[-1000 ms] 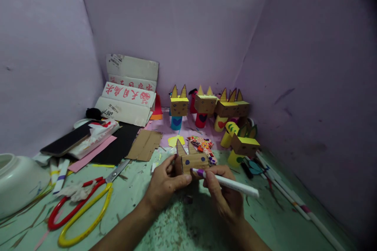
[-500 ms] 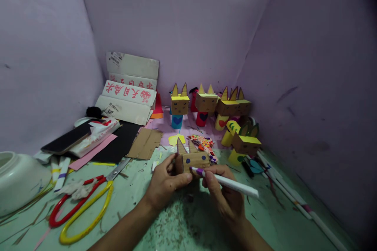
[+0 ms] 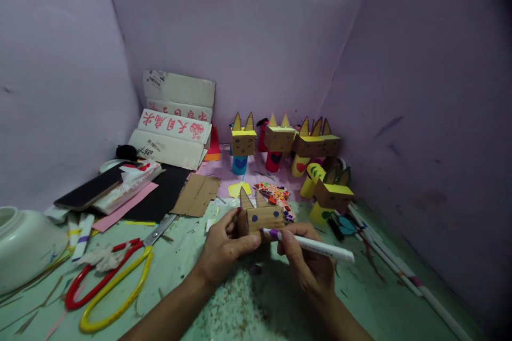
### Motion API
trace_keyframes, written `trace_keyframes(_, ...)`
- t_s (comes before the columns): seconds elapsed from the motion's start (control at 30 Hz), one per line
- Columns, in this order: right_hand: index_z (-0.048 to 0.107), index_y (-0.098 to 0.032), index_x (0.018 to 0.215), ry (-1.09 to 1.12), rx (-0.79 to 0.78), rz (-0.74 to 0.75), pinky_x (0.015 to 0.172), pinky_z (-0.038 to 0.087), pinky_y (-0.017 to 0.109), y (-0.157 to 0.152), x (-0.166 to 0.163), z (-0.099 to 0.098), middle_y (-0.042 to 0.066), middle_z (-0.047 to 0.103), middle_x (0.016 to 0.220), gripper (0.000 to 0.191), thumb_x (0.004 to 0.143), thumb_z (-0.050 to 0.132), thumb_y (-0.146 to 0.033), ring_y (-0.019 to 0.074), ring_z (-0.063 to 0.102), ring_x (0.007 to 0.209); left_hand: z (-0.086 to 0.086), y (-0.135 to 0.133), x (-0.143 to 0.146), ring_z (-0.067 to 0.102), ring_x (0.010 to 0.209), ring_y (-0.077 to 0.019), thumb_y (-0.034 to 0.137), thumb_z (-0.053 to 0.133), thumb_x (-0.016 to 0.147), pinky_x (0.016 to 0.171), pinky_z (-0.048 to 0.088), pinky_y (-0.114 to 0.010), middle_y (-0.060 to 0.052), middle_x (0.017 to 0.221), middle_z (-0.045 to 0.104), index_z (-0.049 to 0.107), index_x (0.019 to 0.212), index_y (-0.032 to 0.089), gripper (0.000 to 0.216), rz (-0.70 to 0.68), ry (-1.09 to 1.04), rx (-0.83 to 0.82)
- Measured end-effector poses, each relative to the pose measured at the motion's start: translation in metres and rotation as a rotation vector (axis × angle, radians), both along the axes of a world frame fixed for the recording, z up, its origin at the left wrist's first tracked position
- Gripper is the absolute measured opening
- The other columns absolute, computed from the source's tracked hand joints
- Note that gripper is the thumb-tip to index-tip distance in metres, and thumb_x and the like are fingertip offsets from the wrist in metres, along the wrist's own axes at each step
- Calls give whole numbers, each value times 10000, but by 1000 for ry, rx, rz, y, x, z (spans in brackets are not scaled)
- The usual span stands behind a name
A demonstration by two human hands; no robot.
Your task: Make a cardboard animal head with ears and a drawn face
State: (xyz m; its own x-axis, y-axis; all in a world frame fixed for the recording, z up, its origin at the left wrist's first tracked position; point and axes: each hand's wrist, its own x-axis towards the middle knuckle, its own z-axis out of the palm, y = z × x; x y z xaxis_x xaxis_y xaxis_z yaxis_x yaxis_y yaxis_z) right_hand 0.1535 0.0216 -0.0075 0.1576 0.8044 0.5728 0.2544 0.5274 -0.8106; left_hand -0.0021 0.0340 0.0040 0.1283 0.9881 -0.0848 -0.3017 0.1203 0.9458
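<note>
A small cardboard box head (image 3: 265, 215) with two pointed ears and two purple dot eyes faces me low over the table. My left hand (image 3: 226, 242) is closed around its left side, thumb along the lower front edge. Between the fingers of my right hand (image 3: 306, 256) is a white marker (image 3: 320, 246) with a purple tip. That tip touches or nearly touches the box's front, below and between the eyes; the exact contact is too small to tell.
Several finished cardboard-headed figures (image 3: 244, 144) stand at the back. Scissors (image 3: 148, 248) with red and yellow handles lie left, near a white pot (image 3: 28, 250). Cardboard sheets (image 3: 172, 128) lean on the back wall. More markers (image 3: 394, 256) lie along the right wall.
The marker in my right hand has shifted slightly to the right across the box's front. My left hand and the box have stayed nearly in place.
</note>
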Motion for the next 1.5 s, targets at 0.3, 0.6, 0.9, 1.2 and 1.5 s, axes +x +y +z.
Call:
trace_keyframes(0.3, 623, -190, 780, -50, 4, 81, 491, 419, 240, 3, 4, -6, -1, 606, 621, 169, 880, 541, -299, 132, 546, 525, 6, 1, 1, 610, 1075, -333, 255, 794, 545, 896, 493, -376, -131, 1092, 701, 570, 1143, 120, 653, 9, 11, -5)
trace_keyframes(0.6, 553, -197, 717, 242, -55, -97, 462, 382, 223, 6, 13, 8, -47, 516, 510, 231, 873, 557, -367, 116, 491, 466, 4, 1, -2, 619, 1070, -338, 263, 794, 557, 916, 487, -415, -137, 1139, 688, 576, 1157, 128, 652, -21, -40, -39)
trace_keyframes(0.9, 541, -192, 664, 198, -26, -180, 468, 344, 233, 7, 22, 9, -45, 475, 515, 281, 852, 564, -399, 115, 451, 477, 6, 1, -4, 614, 1081, -330, 255, 759, 611, 918, 482, -403, -136, 1142, 688, 606, 1166, 136, 588, -46, -22, -56)
trace_keyframes(1.2, 564, -194, 715, 101, -41, -85, 497, 324, 255, 3, 14, 3, -21, 508, 601, 208, 858, 540, -344, 124, 459, 535, -1, 4, -6, 581, 1116, -374, 290, 783, 569, 824, 530, -398, -171, 1241, 626, 514, 1289, 112, 789, -28, 7, -122)
trace_keyframes(1.5, 574, -199, 738, 55, -28, -73, 501, 337, 255, 3, 14, 4, -27, 511, 603, 178, 862, 530, -318, 122, 458, 533, -6, 5, -6, 608, 1080, -358, 300, 792, 566, 842, 521, -389, -157, 1184, 662, 533, 1264, 122, 766, 0, 41, -97)
